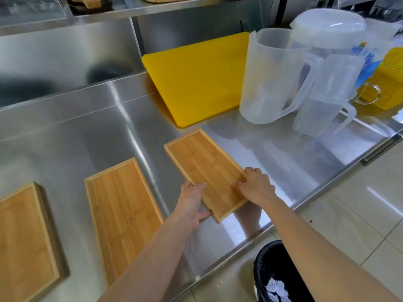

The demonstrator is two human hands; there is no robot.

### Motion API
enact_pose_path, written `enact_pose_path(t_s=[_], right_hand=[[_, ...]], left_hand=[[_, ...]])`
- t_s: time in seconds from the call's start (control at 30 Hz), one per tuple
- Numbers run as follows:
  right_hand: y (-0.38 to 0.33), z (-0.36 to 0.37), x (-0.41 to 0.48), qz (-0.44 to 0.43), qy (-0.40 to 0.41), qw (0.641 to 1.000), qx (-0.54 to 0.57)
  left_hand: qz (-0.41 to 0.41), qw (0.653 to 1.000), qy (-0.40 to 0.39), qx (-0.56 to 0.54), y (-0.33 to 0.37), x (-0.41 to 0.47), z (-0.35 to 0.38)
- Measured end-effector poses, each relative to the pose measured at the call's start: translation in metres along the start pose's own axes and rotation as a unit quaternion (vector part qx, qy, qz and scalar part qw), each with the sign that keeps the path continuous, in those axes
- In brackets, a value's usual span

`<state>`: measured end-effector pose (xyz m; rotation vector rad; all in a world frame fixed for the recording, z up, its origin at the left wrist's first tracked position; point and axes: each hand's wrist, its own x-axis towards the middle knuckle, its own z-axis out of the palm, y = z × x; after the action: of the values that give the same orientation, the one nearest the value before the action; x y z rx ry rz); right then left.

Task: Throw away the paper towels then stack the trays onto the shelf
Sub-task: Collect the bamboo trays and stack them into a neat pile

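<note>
Since crumpled paper towels (275, 288) lie in black bin (272, 264), first step looks done. Left hand (192, 203) and right hand (255, 188) grasp near end of right bamboo tray (205, 171) on steel counter (87, 131). Middle tray (122, 210), left tray (24, 236) untouched; stacking on shelf (152, 6) remains.

a yellow cutting board (196, 77) lies beside clear plastic pitchers (268, 79) and a yellow basket (390, 79).

I can't read any text here — the blue label (363, 62) on the lidded pitcher (331, 35) is too blurred to make out.
</note>
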<state>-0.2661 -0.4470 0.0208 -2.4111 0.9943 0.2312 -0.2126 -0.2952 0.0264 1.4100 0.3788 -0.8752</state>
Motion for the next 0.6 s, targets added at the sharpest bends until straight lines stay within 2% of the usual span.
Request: enact_pose_path(t_s=[0.17, 0.4, 0.47, 0.6], right_hand=[[-0.003, -0.006, 0.006, 0.074, -0.076, 0.991, 0.085], [-0.008, -0.001, -0.001, 0.102, -0.135, 0.955, 0.244], [-0.012, 0.006, -0.004, 0.078, -0.122, 0.960, 0.241], [-0.020, 0.008, -0.009, 0.027, -0.043, 0.972, 0.228]], left_hand=[[-0.014, 0.998, 0.026, 0.047, 0.004, -0.002, -0.001], [0.082, 0.980, 0.079, 0.166, -0.003, 0.003, -0.010], [0.108, 0.971, 0.080, 0.196, -0.005, 0.004, -0.015], [0.144, 0.957, 0.095, 0.234, 0.000, 0.004, -0.024]])
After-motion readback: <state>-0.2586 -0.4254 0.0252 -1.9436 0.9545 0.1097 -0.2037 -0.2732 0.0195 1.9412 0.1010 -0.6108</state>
